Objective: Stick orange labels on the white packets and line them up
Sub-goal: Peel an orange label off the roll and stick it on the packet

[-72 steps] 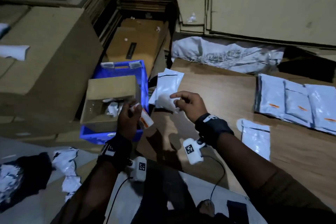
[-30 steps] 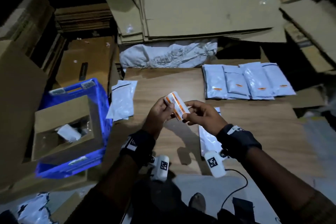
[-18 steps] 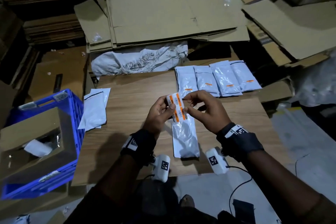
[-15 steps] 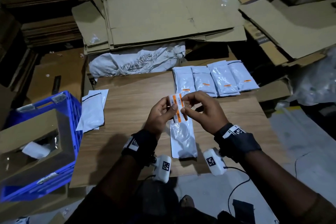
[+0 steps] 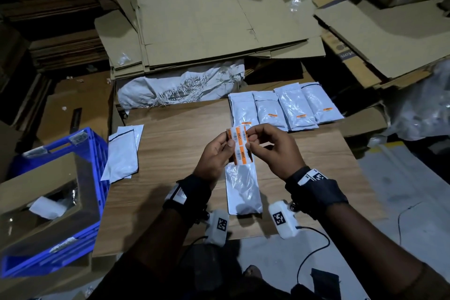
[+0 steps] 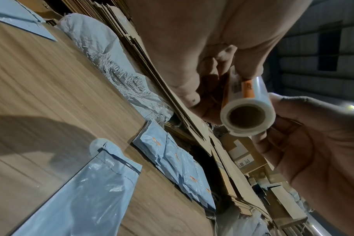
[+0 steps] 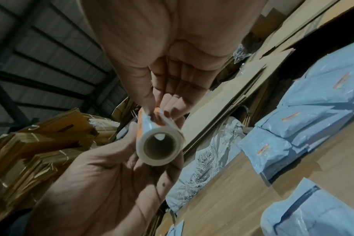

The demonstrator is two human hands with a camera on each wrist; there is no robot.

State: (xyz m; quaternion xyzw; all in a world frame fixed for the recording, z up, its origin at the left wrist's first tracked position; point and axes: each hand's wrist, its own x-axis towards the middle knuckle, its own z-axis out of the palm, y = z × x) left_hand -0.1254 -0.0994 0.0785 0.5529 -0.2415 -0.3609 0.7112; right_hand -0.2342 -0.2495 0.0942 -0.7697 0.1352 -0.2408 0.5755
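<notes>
Head view: the left hand (image 5: 214, 153) holds a roll of orange labels (image 5: 239, 145) above the bench (image 5: 175, 143), its grip closed round the roll. The right hand (image 5: 270, 148) pinches a label edge at the roll's top. One white packet (image 5: 242, 190) lies on the bench directly beneath the roll. Four labelled packets (image 5: 285, 111) sit in a row beyond the roll, to its right. A blue crate (image 5: 92, 153) stands left of the bench.

Left wrist view: the roll (image 6: 248, 110) shows its hollow core, fingers (image 6: 192, 89) curled against it.

Right wrist view: thumb and fingertips (image 7: 168, 105) nip the label at the roll (image 7: 159, 143).
</notes>
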